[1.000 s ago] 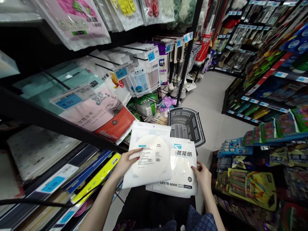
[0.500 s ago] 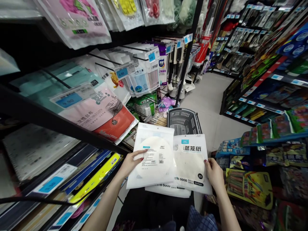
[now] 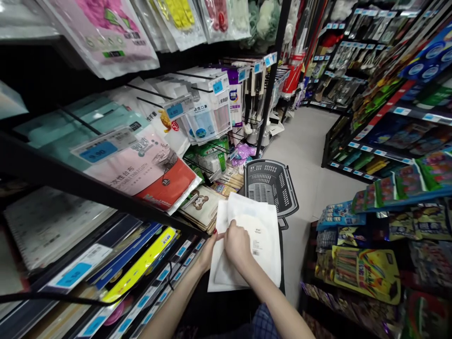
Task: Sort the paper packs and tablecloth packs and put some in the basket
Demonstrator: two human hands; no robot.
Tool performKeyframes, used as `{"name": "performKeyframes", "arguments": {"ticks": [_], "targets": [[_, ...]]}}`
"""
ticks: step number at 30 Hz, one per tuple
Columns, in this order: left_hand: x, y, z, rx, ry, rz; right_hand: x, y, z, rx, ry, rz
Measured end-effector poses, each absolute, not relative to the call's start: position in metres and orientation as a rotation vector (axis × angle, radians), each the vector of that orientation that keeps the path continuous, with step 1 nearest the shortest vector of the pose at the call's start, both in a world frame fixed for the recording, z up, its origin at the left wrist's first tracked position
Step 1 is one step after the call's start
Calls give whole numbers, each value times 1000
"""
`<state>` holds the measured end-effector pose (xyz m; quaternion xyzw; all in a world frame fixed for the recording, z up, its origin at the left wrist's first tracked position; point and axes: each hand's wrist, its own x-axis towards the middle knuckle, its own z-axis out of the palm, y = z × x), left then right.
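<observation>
Several white packs of steamer paper (image 3: 266, 235) are stacked in front of me, lying over one another with the top one slightly tilted. The top pack shows a pale round sheet and small print. My left hand (image 3: 208, 252) grips the stack at its left edge, thumb on top, the other fingers hidden. Reaching across from the right, my right hand (image 3: 238, 242) is closed on the packs' left part beside my left thumb. Its fingertips are partly hidden. Beyond the packs, a grey shopping basket (image 3: 291, 202) stands on the floor.
On my left, a shelf rack holds hanging disposable tablecloth packs (image 3: 155, 169), mask packs (image 3: 205, 120) and price tags. Bagged snacks (image 3: 367, 275) hang at the right. A grey tiled aisle (image 3: 310, 136) runs ahead between racks.
My right hand has brought its pack left onto the others, so the spread packs are now one stack. It has crossed to the left side, beside my left hand.
</observation>
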<state>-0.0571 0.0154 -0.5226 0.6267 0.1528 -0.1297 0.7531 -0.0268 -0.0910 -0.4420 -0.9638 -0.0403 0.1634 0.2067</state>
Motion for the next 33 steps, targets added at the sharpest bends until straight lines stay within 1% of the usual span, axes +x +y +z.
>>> {"name": "performKeyframes", "arguments": {"ticks": [2,4,7,11,14,16,18,21,23,25,27,30,33], "targets": [[-57,16,-529,1243,405,-308,-30,-80,-470,-2594,-233,505],[-56,20,-533,1189,437,-401,-35,-89,-487,-2497,-335,525],[-54,25,-537,1209,419,-492,-35,-131,-499,-2440,-191,444],[-52,23,-535,1404,286,-341,-26,-199,-515,-2473,203,210],[-53,17,-525,1565,188,-192,-23,-231,-530,-2366,300,199],[-54,12,-511,1638,158,-132,-23,-241,-535,-2193,329,219],[-56,8,-492,1677,127,-72,-25,-246,-534,-1909,320,236],[-57,3,-458,1663,58,0,-27,-251,-518,-1434,263,363],[-56,1,-438,1608,54,8,-27,-254,-502,-1256,246,417],[-55,0,-426,1516,71,-55,-27,-255,-487,-1205,256,384],[-53,2,-421,1372,108,-218,-25,-254,-474,-1214,274,311],[-52,5,-426,1140,217,-434,-23,-249,-461,-1252,282,255],[-52,6,-435,981,332,-452,-22,-244,-457,-1252,292,266]]}}
